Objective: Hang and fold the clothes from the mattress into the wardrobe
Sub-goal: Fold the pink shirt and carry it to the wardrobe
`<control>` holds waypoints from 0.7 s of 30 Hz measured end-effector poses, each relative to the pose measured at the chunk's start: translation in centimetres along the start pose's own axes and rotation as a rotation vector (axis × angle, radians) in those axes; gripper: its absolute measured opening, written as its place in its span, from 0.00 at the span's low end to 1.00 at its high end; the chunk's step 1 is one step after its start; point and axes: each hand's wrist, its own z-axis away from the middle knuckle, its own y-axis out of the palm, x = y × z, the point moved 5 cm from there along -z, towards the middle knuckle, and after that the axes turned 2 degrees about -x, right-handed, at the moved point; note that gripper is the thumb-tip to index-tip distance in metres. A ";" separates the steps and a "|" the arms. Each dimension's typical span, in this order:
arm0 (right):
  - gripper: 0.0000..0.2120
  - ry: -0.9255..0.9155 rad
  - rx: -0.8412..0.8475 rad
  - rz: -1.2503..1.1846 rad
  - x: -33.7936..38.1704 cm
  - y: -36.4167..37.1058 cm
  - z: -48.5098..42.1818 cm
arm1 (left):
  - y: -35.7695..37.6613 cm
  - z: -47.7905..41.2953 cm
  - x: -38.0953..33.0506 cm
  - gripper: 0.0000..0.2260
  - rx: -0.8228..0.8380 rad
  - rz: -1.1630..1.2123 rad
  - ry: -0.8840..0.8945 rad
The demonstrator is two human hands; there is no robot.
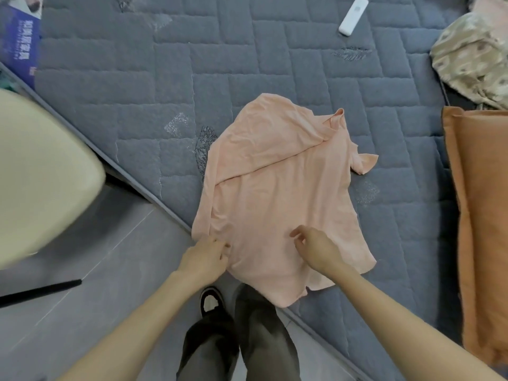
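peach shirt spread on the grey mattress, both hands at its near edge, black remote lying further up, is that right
Not quite: the head view shows the remote is white, not black. The rest holds: the peach shirt is spread on the grey mattress, with the left hand and right hand at its near edge.

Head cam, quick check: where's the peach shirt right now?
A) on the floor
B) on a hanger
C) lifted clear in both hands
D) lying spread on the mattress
D: the peach shirt lies spread on the grey mattress. The left hand holds its near edge and the right hand is over the fabric.
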 end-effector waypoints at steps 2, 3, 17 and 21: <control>0.14 0.020 -0.095 -0.073 0.4 -2.0 -1.2 | -1.8 -1.5 -0.9 0.17 -0.071 0.063 0.016; 0.14 0.039 -0.141 -0.105 0.2 -3.3 -2.4 | -2.9 -3.3 -1.6 0.17 -0.104 0.074 0.026; 0.21 0.035 -0.347 -0.224 -1.2 -15.9 -19.1 | -13.7 -23.5 -8.3 0.25 -0.387 0.244 -0.005; 0.25 0.082 -0.382 -0.262 -2.0 -17.3 -22.8 | -15.1 -29.1 -8.5 0.27 -0.418 0.193 -0.060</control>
